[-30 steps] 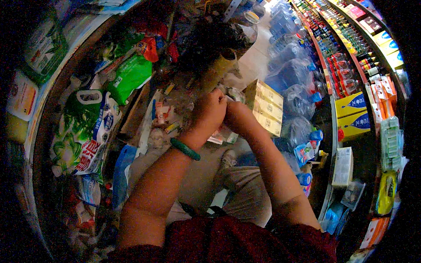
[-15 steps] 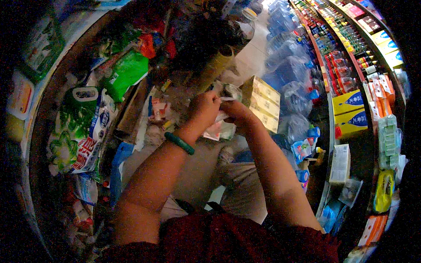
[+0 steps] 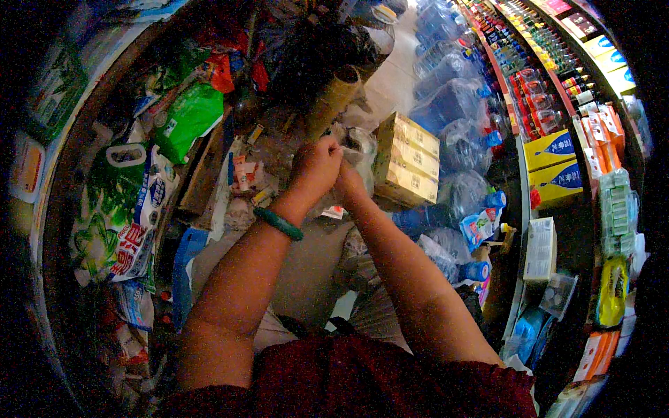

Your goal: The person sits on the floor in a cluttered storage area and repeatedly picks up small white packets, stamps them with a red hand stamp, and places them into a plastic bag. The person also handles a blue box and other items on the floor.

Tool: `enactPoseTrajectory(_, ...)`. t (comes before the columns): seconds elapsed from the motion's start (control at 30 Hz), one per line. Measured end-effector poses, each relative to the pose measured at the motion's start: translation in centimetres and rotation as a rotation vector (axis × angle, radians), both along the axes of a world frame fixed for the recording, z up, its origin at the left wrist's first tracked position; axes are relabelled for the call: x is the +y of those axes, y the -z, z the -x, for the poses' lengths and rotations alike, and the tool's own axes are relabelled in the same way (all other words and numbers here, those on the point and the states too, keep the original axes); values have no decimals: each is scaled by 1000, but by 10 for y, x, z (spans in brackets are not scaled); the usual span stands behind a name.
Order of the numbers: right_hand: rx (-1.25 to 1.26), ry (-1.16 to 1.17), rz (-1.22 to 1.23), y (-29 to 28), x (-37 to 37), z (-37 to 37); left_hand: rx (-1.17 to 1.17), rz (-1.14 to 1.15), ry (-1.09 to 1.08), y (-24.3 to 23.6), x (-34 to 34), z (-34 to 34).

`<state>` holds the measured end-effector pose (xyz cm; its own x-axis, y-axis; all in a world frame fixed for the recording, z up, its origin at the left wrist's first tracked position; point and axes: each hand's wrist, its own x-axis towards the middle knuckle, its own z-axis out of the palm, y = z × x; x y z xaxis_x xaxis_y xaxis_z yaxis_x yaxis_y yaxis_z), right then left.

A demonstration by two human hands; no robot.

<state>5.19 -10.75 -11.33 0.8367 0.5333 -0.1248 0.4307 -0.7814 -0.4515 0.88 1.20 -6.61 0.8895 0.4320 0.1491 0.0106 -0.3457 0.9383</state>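
Head view: what are the two hands doing?

They touch, mid-frame. The left hand (image 3: 316,165) is curled closed, thumb and finger pinched on a pale bit (image 3: 341,148) at their tips.

And the right hand (image 3: 350,184)?

Just beside it, lower and to the right. Its fingers are mostly hidden, so I can't tell how far open they are or whether they have hold of anything.

What is the pale bit?

Too small to name. It sits where the hands meet, with clear plastic (image 3: 363,148) just past it, the boxes (image 3: 407,159) right of that, and a tube (image 3: 336,97) beyond the hands.

How would you handle it well?

Fingertips only, hands braced against each other. Something that small would probably slip under a hard tug, so short, even movements suit it.

Any other advice?

It's dim there; tilting the left hand outward should uncover the right fingers. And mind the litter (image 3: 247,174) on the left: a dropped piece could easily get lost in it.
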Motion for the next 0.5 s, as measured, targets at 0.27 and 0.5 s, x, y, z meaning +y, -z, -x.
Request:
enactPoseTrajectory(0.27, 19, -83, 105, 82, -40, -24, -32, 50, 89, -2, -21, -9)
enactPoseTrajectory(0.5, -30, -194, 259, 67, -29, -17, 98, 34, 116, -12, -4, 3)
